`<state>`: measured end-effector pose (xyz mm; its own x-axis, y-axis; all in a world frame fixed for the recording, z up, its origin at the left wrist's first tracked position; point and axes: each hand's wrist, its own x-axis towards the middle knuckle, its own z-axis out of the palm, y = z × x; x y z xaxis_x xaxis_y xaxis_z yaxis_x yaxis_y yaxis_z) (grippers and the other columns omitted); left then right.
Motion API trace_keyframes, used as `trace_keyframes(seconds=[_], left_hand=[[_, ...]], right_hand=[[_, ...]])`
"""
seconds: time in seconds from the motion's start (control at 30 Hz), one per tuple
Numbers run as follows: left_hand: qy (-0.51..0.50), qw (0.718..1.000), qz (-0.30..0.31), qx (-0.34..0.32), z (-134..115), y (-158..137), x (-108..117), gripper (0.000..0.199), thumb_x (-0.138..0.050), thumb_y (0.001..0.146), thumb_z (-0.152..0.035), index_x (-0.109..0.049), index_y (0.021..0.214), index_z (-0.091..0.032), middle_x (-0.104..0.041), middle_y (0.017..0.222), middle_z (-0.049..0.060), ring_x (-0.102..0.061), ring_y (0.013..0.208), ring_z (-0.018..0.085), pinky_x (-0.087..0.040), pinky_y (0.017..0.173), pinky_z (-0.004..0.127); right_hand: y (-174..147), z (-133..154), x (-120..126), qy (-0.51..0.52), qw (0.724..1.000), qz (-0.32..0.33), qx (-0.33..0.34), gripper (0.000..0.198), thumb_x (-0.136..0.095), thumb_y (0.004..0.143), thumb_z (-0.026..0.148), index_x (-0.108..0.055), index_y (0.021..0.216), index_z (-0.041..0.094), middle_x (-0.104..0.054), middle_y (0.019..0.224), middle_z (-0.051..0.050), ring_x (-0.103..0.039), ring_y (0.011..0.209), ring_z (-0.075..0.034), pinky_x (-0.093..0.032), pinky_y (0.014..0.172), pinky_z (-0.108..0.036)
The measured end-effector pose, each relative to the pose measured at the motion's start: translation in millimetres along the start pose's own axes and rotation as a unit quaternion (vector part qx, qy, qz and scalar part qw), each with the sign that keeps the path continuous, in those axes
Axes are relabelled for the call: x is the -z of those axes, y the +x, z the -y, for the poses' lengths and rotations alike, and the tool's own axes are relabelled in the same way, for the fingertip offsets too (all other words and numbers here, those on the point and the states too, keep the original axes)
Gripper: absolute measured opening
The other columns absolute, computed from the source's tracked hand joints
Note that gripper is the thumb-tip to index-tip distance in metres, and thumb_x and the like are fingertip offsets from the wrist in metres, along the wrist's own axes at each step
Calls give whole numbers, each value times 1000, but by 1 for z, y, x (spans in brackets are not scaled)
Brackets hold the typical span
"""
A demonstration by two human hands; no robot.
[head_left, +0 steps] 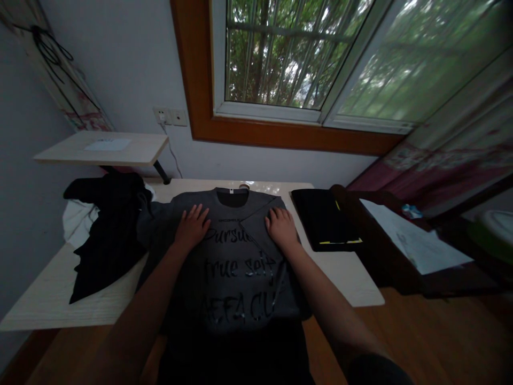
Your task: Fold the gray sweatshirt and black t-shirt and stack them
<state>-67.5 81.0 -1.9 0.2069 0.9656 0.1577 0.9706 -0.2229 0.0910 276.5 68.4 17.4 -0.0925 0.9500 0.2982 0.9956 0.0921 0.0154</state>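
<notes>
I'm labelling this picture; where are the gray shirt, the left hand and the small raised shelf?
Gray shirt (236, 251), head view: printed front.
Left hand (192, 228), head view: its back.
Raised shelf (145, 145), head view: top surface.

Shirt (230, 254), mid-frame: matt grey cloth; lettering (223, 270) glossy in spots. Desk (352, 278): pale, smooth, wood-grained, shiny near far edge. Heap (114, 230), left: dark matt cloth. Window trim (256, 135), top: brown wood look. Sheet (417, 240), right: paper. Floor (441, 342), lower right: wood look.

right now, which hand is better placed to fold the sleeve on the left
Probably the left hand: it rests on the grey shirt near that sleeve; the right hand lies beyond the lettering.
</notes>
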Motion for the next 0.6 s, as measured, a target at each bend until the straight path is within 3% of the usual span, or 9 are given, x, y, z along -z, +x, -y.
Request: trace_keyframes(seconds=[0.27, 0.6], left_hand=[[5, 1000, -5, 5, 0, 0, 0, 56, -30, 103, -47, -43, 154, -25, -34, 165, 8, -26, 154, 28, -20, 124, 56], [14, 1000, -1, 1, 0, -1, -2, 59, -26, 104, -48, -41, 155, -23, -30, 166, 9, -25, 155, 29, -18, 124, 57]], right_hand=[[3, 66, -17, 77, 995, 58, -23, 68, -34, 102, 51, -42, 153, 5, -31, 164, -20, -25, 153, -33, -18, 124, -50], [1, 57, -19, 115, 991, 71, -12, 72, -37, 102, 56, -38, 156, 8, -27, 166, -17, -21, 155, -29, -14, 126, -47]])
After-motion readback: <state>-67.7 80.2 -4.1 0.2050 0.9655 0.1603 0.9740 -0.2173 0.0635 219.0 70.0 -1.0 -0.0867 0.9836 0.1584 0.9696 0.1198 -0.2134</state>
